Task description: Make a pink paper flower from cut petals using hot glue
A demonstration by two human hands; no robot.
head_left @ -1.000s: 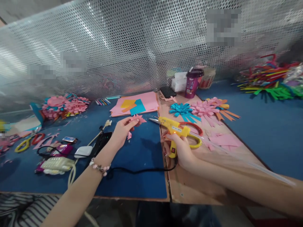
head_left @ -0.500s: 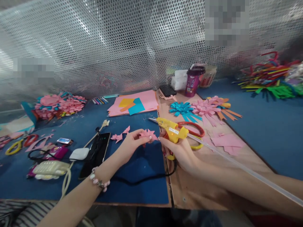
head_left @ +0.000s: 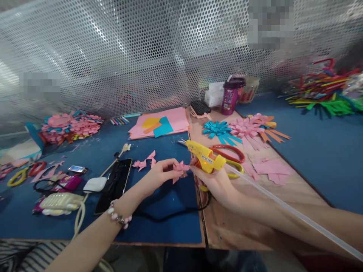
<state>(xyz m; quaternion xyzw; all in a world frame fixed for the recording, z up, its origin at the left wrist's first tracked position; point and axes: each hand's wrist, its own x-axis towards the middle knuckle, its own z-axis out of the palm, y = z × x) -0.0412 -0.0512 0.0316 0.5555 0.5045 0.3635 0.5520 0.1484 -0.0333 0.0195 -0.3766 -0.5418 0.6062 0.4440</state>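
Observation:
My left hand (head_left: 167, 172) pinches a small folded pink paper flower (head_left: 180, 167) above the blue tabletop. In my right hand (head_left: 214, 181) is a yellow glue gun (head_left: 204, 155), with a long clear glue stick (head_left: 272, 193) running out of its back. The thumb and a fingertip of that hand also reach the flower's right edge. Just left of my left hand lie folded pink paper pieces (head_left: 143, 163). Scissors with red and yellow handles (head_left: 231, 153) lie behind the glue gun, partly covered by it.
Stacked coloured paper (head_left: 177, 119) lies ahead, with a purple cup (head_left: 230, 96) behind. Blue (head_left: 217, 129) and pink paper flowers (head_left: 246, 126) are at the right. A phone (head_left: 120, 177), cables and a second pair of scissors (head_left: 21, 175) lie left. The glue gun's black cord (head_left: 167, 218) crosses the front.
My left hand has turned the pink paper flower, so one point now hangs down. The glue gun has shifted slightly left and the right fingertips stay by the flower's edge.

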